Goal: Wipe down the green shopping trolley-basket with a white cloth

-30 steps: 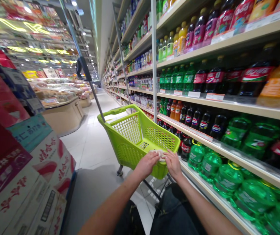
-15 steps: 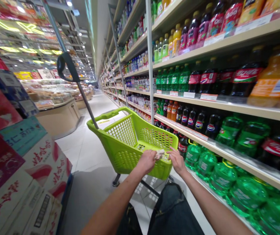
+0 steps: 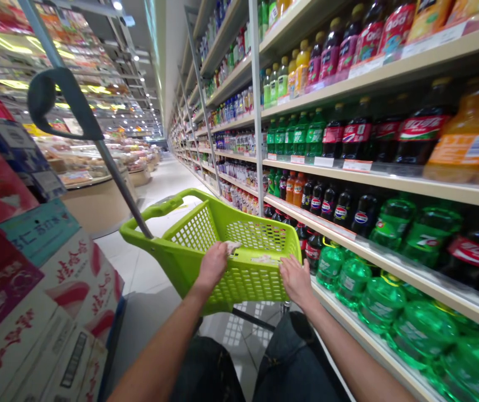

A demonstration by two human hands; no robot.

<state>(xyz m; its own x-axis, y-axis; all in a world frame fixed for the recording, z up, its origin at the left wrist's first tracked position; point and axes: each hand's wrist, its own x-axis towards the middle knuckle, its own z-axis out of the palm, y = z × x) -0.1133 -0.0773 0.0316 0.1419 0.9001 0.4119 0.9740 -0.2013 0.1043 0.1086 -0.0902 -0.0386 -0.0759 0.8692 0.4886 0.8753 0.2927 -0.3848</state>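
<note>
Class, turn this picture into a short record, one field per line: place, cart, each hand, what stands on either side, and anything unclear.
Place: store aisle
Cart: green, in front of the person, with a pole rising at its left end
Left hand: closed on a white wad, at the cart's near side
Right hand: fingers at the cart's rim, near its right end
Right side: shelves with bottles
Left side: stacked boxes
Unclear: what the wad is
</note>
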